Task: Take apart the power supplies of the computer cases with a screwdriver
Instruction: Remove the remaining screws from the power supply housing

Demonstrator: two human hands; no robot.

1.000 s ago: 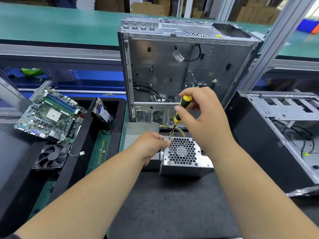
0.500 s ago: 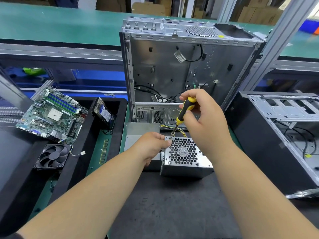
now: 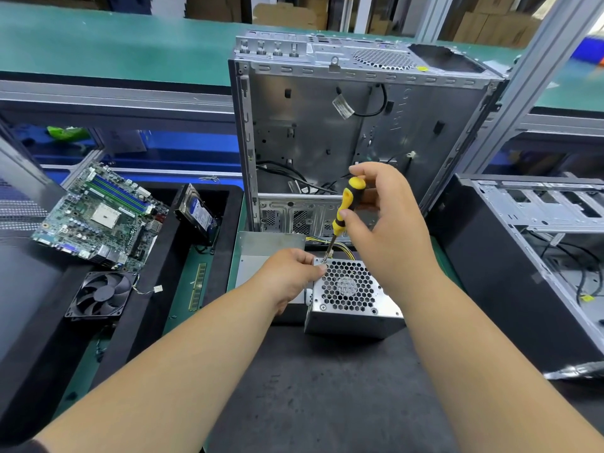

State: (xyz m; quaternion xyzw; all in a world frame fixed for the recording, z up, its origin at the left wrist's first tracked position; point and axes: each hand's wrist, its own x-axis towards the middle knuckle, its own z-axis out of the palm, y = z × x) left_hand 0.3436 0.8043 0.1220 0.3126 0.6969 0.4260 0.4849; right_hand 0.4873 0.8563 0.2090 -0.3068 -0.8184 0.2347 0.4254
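Right hand (image 3: pixel 389 220) has loosened round the screwdriver (image 3: pixel 346 207) – left fingers (image 3: pixel 313 268) still pinch the power supply (image 3: pixel 351 295)

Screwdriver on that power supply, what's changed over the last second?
Hardly anything: the right hand has re-gripped the screwdriver handle slightly, as if twisting. The tip stays at the same corner screw, and the left hand still steadies the power supply.
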